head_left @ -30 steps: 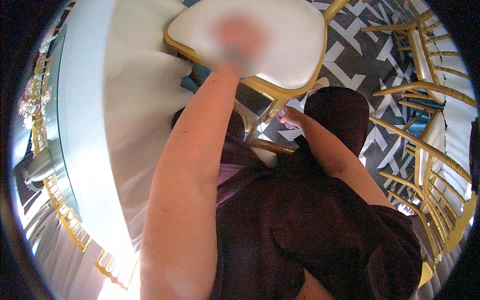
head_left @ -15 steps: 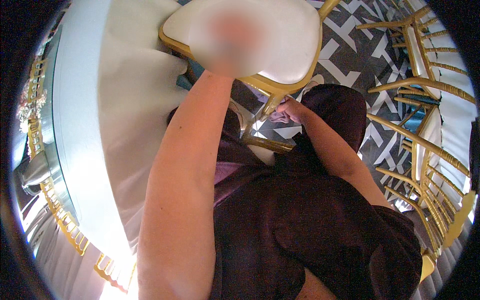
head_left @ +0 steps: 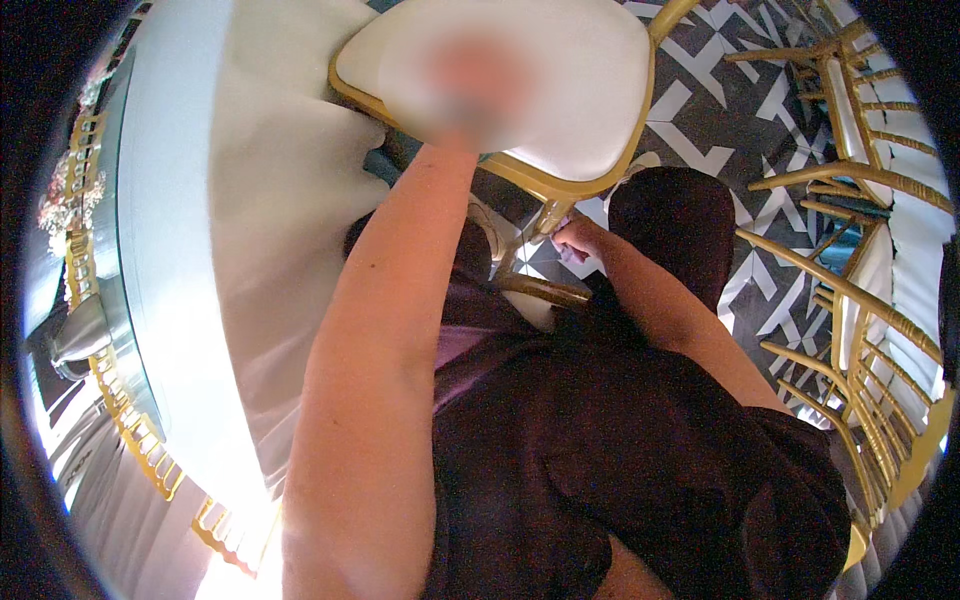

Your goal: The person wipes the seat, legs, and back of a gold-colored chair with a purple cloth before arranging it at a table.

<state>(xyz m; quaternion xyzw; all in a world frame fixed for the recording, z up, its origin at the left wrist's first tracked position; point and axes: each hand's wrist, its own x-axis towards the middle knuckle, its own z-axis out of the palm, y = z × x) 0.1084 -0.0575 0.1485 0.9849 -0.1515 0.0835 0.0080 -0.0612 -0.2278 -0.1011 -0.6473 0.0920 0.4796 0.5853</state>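
A gold-framed chair (head_left: 600,185) with a white seat (head_left: 590,100) stands before me. Over its seat is my left hand (head_left: 475,85), blurred so that its fingers cannot be made out. Lower down, beside the chair's gold front leg (head_left: 549,218), my right hand (head_left: 582,238) is closed on a greyish-purple cloth (head_left: 571,254). Part of that cloth is hidden by the fingers and the leg.
A table under a long white tablecloth (head_left: 270,190) runs along my left. More gold chairs (head_left: 850,175) line the right side. Black and white patterned floor (head_left: 690,130) shows between them. A gold lower rail (head_left: 548,290) crosses near my knees.
The view has shifted slightly, so the chair and table sit a little farther right. My right hand is closer in against the chair leg, and less of the cloth shows.
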